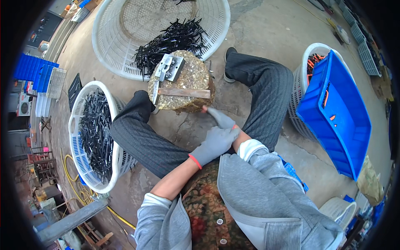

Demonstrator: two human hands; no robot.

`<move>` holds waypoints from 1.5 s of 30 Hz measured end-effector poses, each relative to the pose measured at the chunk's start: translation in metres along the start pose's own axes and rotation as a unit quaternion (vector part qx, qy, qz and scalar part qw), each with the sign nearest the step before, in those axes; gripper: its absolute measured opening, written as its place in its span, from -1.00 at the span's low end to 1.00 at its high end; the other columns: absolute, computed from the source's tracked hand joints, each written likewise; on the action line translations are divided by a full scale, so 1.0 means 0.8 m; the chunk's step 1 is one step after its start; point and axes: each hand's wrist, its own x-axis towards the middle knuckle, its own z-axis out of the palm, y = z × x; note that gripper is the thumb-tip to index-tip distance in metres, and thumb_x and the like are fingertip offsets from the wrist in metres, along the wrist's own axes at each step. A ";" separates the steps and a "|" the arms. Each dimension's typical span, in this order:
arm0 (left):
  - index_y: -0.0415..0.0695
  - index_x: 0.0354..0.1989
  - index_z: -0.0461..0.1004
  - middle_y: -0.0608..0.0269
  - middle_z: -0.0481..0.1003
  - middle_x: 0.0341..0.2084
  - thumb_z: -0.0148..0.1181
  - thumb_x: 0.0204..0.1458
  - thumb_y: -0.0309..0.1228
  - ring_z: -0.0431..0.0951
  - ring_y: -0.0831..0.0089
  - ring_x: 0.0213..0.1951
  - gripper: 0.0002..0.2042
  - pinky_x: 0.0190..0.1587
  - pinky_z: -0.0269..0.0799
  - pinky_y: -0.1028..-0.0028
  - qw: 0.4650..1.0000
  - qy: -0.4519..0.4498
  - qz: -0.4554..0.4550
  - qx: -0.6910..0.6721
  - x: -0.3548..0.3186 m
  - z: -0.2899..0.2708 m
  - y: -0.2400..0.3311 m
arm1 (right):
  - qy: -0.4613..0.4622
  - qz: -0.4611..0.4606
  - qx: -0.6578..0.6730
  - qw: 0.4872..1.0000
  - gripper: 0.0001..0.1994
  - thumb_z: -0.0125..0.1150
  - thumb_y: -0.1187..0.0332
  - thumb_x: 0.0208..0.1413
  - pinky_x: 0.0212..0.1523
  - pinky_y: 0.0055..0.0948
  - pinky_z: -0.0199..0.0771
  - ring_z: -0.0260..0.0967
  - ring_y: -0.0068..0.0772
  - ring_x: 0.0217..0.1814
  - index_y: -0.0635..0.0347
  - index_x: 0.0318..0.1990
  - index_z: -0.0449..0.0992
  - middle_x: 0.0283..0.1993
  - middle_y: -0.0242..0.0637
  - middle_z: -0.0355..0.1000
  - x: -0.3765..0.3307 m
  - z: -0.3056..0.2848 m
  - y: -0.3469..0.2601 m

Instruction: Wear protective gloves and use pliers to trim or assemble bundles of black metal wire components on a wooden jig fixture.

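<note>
Both my hands wear grey gloves with red cuffs and meet above my lap. My left hand [214, 145] is closed over the right wrist, its fingers at the cuff of the right glove [235, 127]. My right hand [221, 118] reaches forward with fingers stretched out, and a bare fingertip shows; nothing is seen in it. Just beyond stands a round, speckled work block [189, 75]. On it lie a flat wooden strip [184, 92], a metal fixture [170, 67] and a narrow silvery blade-like piece [156, 92].
A big white basket [106, 50] ahead holds a pile of thin black parts [173, 41]. More black parts [96, 137] fill the white basket [73, 121] at left. On the right, a blue bin [354, 125] leans on a white basket [295, 100]; a yellow hose [77, 187] lies at left.
</note>
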 end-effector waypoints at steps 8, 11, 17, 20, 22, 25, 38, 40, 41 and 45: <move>-0.19 0.00 0.33 0.10 0.49 -0.35 0.21 -0.06 -0.24 0.53 0.33 -0.38 -0.54 -0.33 0.42 0.39 0.926 0.086 -0.287 -0.228 -0.041 0.010 -0.014 | 0.357 -0.075 0.675 0.642 -0.40 -0.35 -0.26 0.11 0.26 -0.03 -0.04 0.03 -0.16 0.32 0.08 -0.02 0.24 0.24 -0.19 0.16 0.068 -0.064 -0.011; -0.28 0.02 0.27 0.09 0.47 -0.25 0.24 -0.06 -0.24 0.50 0.39 -0.24 -0.48 -0.17 0.43 0.38 0.822 0.085 -0.342 -0.448 -0.033 0.032 -0.006 | 0.349 -0.079 0.737 0.574 -0.36 -0.42 -0.27 0.11 0.20 0.04 0.08 0.08 -0.15 0.30 0.11 -0.01 0.24 0.25 -0.17 0.15 0.059 -0.041 -0.031; -0.35 -0.03 0.25 0.08 0.43 -0.19 0.22 0.00 -0.29 0.47 0.45 -0.17 -0.53 -0.15 0.43 0.48 0.544 0.171 -0.409 -0.712 0.031 0.035 -0.022 | 0.334 -0.128 0.702 0.616 -0.45 -0.40 -0.17 0.18 0.20 -0.02 0.13 0.16 -0.16 0.23 0.11 -0.04 0.27 0.15 -0.13 0.24 0.060 -0.028 -0.035; -0.35 -0.13 0.30 0.11 0.45 -0.27 0.20 0.03 -0.30 0.48 0.50 -0.23 -0.62 -0.23 0.44 0.51 0.581 0.145 -0.399 -0.695 0.029 0.032 -0.031 | 0.370 -0.120 0.659 0.644 -0.50 -0.37 -0.11 0.19 0.21 -0.08 0.13 0.22 -0.18 0.16 0.09 -0.06 0.29 0.08 -0.14 0.30 0.062 -0.022 -0.030; -0.28 -0.26 0.34 0.23 0.47 -0.37 0.17 0.05 -0.30 0.50 0.53 -0.35 -0.72 -0.35 0.45 0.50 0.729 0.175 -0.387 -0.537 0.025 0.037 -0.036 | 0.374 -0.127 0.615 0.683 -0.55 -0.36 -0.06 0.21 0.20 -0.12 0.14 0.26 -0.18 0.11 0.08 -0.08 0.31 0.03 -0.15 0.33 0.066 -0.025 -0.024; -0.20 -0.37 0.35 0.17 0.48 -0.49 0.15 0.05 -0.25 0.52 0.37 -0.48 -0.75 -0.42 0.44 0.39 0.784 0.177 -0.388 -0.450 0.017 0.038 -0.040 | 0.398 -0.092 0.576 0.708 -0.57 -0.34 -0.02 0.21 0.18 -0.18 0.17 0.26 -0.22 0.10 0.11 -0.10 0.31 0.03 -0.16 0.33 0.065 -0.011 -0.035; -0.29 -0.36 0.39 -0.16 0.48 -0.50 0.07 -0.05 -0.27 0.54 0.04 -0.39 -0.73 -0.38 0.42 0.22 0.785 0.115 -0.413 -0.448 0.028 0.092 -0.069 | 0.481 -0.316 0.264 0.773 -0.62 -0.20 0.09 0.24 0.00 -0.36 0.30 0.37 -0.30 -0.11 0.24 -0.23 0.42 -0.18 -0.22 0.41 0.055 -0.006 -0.080; -0.32 -0.30 0.39 -0.20 0.47 -0.50 0.02 -0.04 -0.30 0.55 0.08 -0.38 -0.71 -0.37 0.40 0.24 0.677 0.021 -0.426 -0.600 0.029 0.070 -0.030 | 0.410 -0.263 0.448 0.749 -0.60 -0.20 0.02 0.22 0.04 -0.27 0.27 0.36 -0.30 -0.10 0.17 -0.25 0.41 -0.19 -0.27 0.42 0.054 -0.032 -0.073; -0.26 -0.26 0.42 0.19 0.52 -0.53 0.02 0.03 -0.40 0.48 0.40 -0.54 -0.81 -0.45 0.36 0.30 0.813 0.101 -0.346 -0.457 0.021 0.080 -0.022 | 0.396 -0.246 0.472 0.748 -0.61 -0.20 -0.02 0.19 0.10 -0.17 0.19 0.35 -0.31 -0.07 0.11 -0.28 0.40 -0.19 -0.29 0.43 0.053 -0.038 -0.070; -0.18 -0.24 0.44 0.15 0.49 -0.56 -0.03 0.08 -0.39 0.48 0.36 -0.58 -0.82 -0.45 0.37 0.31 0.933 0.054 -0.327 -0.140 0.005 -0.001 0.019 | 0.415 -0.143 0.583 0.683 -0.71 -0.16 0.09 0.17 0.08 -0.17 0.27 0.40 -0.22 -0.08 0.07 -0.29 0.39 -0.14 -0.24 0.44 0.040 -0.055 -0.067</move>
